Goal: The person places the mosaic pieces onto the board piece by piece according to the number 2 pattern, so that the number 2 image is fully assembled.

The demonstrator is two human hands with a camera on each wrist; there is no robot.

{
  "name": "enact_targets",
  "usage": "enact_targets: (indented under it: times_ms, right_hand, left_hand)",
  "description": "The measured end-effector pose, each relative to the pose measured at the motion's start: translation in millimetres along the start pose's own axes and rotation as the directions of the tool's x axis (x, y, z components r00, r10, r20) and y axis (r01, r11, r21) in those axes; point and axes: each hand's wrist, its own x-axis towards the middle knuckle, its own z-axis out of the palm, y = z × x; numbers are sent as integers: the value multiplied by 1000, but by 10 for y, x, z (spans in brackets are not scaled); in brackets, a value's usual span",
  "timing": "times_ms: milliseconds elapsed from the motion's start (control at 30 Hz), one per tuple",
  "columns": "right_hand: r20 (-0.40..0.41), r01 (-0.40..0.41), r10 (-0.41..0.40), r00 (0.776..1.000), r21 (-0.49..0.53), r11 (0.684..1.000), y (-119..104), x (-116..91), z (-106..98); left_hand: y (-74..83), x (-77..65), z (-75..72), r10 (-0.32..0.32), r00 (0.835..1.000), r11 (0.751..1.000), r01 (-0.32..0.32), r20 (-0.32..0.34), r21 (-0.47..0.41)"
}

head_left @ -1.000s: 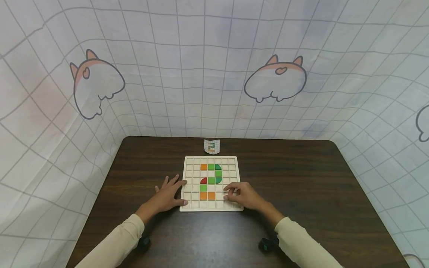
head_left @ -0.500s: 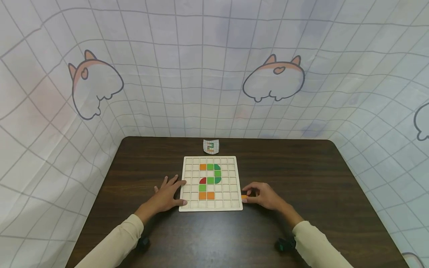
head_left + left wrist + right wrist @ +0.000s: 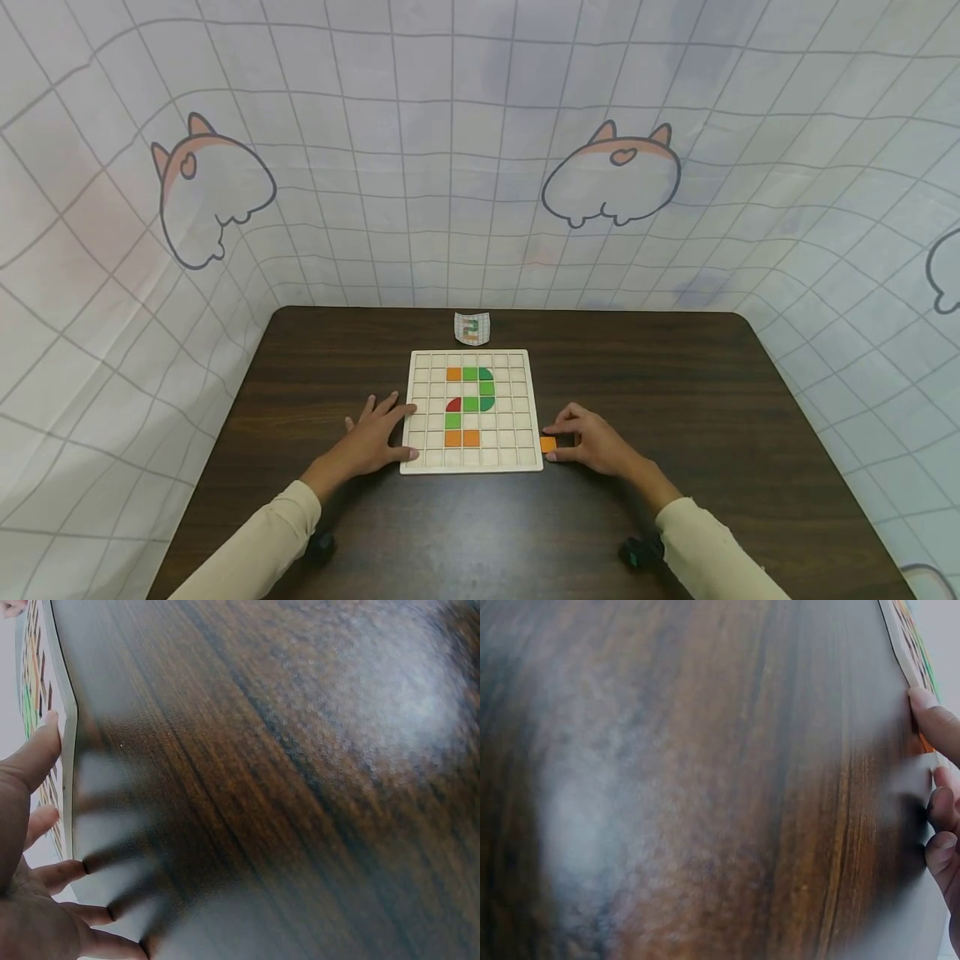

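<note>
A pale square grid board lies on the dark table. Orange, green and red tiles fill some of its cells in a shape like a 2. My left hand has its fingers spread at the board's left side, thumb and index fingertip resting on the rim. Beyond the board's lower right edge, my right hand has thumb and index finger at opposite sides of a square orange tile, pinching it close against the rim. In the right wrist view, the thumb covers much of this orange tile.
Behind the board stands a small paper card printed with a coloured 2-like pattern. Dark wood table surface surrounds the board. A white gridded curtain hangs round the table's back and sides. Dark devices sit under both wrists.
My right hand has moved right, from over the board to beside its edge. The orange tile by the board now shows more fully between the fingers. My left hand has stayed put.
</note>
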Motion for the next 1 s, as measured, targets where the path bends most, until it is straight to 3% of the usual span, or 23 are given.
enact_targets:
  times_ms: [700,1000]
  right_hand:
    - [-55,10,-19,998,-158,987,-35,11,41]
    - [-101,-32,19,995,-124,992,-63,51,66]
  left_hand:
    - [8,2,1,-12,1000,1000,12,10,13]
    - [10,9,-6,-11,1000,1000,11,4,15]
